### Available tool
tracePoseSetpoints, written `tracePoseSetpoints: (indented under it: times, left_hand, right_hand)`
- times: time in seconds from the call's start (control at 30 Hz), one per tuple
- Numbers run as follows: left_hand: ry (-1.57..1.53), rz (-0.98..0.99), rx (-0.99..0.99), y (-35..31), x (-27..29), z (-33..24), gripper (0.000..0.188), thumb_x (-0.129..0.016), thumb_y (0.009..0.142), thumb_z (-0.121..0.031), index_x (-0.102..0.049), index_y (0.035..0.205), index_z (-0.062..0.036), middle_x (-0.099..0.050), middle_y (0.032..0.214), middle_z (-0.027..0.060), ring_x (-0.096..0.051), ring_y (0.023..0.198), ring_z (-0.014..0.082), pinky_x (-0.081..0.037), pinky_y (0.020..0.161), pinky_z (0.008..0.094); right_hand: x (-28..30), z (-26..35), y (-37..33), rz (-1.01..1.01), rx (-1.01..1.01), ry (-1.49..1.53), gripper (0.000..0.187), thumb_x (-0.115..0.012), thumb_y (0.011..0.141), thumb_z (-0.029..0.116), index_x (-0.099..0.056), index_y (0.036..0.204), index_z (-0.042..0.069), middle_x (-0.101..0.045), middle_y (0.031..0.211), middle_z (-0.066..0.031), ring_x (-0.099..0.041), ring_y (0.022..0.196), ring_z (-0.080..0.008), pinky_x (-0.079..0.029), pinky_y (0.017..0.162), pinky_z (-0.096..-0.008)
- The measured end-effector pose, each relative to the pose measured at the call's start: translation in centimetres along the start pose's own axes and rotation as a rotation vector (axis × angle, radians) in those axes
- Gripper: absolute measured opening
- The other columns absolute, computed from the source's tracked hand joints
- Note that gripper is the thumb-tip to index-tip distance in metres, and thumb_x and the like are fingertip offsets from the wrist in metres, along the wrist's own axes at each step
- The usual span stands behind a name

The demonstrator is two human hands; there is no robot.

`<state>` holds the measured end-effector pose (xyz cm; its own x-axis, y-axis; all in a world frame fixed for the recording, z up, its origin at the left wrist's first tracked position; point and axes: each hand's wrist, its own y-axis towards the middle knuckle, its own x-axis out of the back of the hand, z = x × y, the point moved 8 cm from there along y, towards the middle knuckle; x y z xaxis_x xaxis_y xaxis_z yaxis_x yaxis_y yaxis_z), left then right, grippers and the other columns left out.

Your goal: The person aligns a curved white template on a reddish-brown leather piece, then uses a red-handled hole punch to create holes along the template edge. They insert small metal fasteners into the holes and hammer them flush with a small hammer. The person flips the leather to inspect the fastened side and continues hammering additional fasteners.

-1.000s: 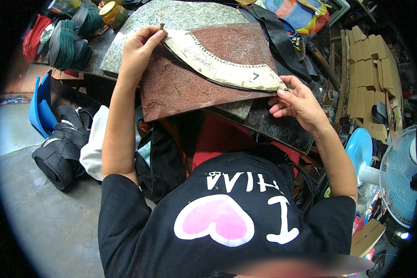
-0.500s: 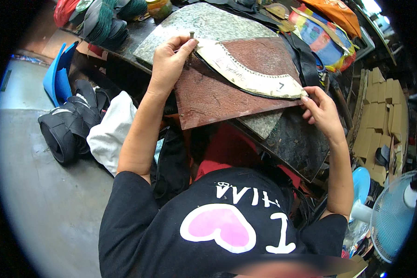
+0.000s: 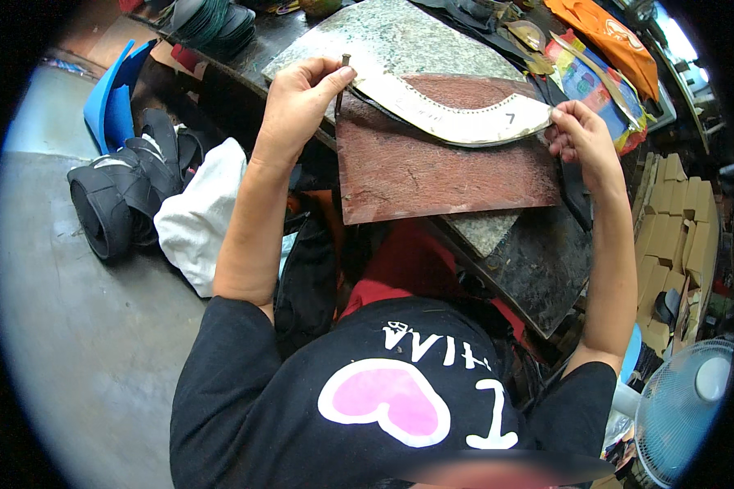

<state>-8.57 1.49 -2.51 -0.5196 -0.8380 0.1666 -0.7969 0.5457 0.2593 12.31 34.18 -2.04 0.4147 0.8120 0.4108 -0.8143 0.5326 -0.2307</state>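
A curved cream-white template [image 3: 453,121], dotted with small holes along its inner edge, stretches between my two hands over a reddish-brown board [image 3: 448,181]. Beneath it a dark layer shows as a thin black rim along the lower edge. My left hand [image 3: 302,102] pinches its left end, with a thin metal rod with a flat head, like a nail or punch [image 3: 346,60], also held upright in those fingers. My right hand [image 3: 585,140] grips the other end between thumb and fingers.
Under the board lies a speckled stone slab [image 3: 342,37] on a dark table [image 3: 538,285]. Black straps and a colourful bag [image 3: 587,81] sit at the far right. Left are a blue folded sheet [image 3: 114,106], black rolled material [image 3: 106,212] and white cloth [image 3: 204,212]. A fan [image 3: 685,407] stands lower right.
Both hands have shifted slightly, and the template's right end now sits higher, clear of the board's right edge. The whole view has shifted a little too. Both grips stay the same.
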Motion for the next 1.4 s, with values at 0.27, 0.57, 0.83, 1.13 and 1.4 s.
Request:
tracePoseSetpoints:
  times: [0.27,0.57,0.83,1.13,1.4]
  left_hand:
    - [-0.093,0.003,0.131,-2.2,0.8,1.7,0.023,-0.069,0.093,-0.017,-0.071,0.104,0.0033,-0.07,0.092,0.0012,-0.059,0.083,0.0072,-0.045,0.079,0.0222]
    - [0.042,0.046,0.098,-1.9,0.9,2.7,0.025,-0.069,0.093,-0.02,-0.07,0.104,0.0024,-0.068,0.087,0.0011,-0.057,0.08,0.0075,-0.046,0.073,0.0236]
    - [0.056,0.058,0.162,-2.4,1.1,3.6,0.025,-0.07,0.092,-0.019,-0.069,0.104,0.003,-0.067,0.087,0.0013,-0.057,0.08,0.0078,-0.045,0.073,0.0226]
    - [0.492,-0.152,-0.321,-3.0,1.4,-4.1,0.013,-0.07,0.087,-0.01,-0.069,0.095,0.0,-0.067,0.107,0.0111,-0.062,0.099,0.028,-0.049,0.088,0.036]
    - [0.548,0.386,-0.462,-3.9,-6.7,-5.6,0.016,-0.06,0.092,-0.006,-0.062,0.107,-0.0003,-0.063,0.127,0.0208,-0.055,0.126,0.0388,-0.042,0.106,0.0442]
  right_hand:
    - [-0.5,0.2,4.5,0.031,0.16,0.338,0.015,-0.066,0.096,0.02,-0.062,0.105,0.009,-0.066,0.082,0.002,-0.063,0.064,-0.0038,-0.046,0.053,-0.0154]
    - [-1.0,-0.8,5.2,-0.033,0.034,0.099,0.021,-0.068,0.095,0.024,-0.063,0.109,0.009,-0.059,0.076,0.0061,-0.054,0.058,-0.0005,-0.038,0.048,-0.0134]
    - [-0.7,-0.6,6.9,-0.109,0.149,-0.297,0.025,-0.072,0.089,0.024,-0.071,0.1,0.002,-0.067,0.078,-0.0006,-0.06,0.063,-0.0097,-0.047,0.055,-0.0246]
    - [-4.0,6.0,0.2,-0.375,0.707,-0.868,0.026,-0.069,0.087,0.018,-0.069,0.112,0.012,-0.068,0.112,-0.01,-0.064,0.105,-0.0313,-0.052,0.09,-0.0397]
    - [-7.7,5.4,-1.8,-0.252,0.89,-0.913,0.026,-0.064,0.09,0.008,-0.069,0.116,0.007,-0.068,0.118,-0.0094,-0.063,0.111,-0.0282,-0.052,0.095,-0.0364]
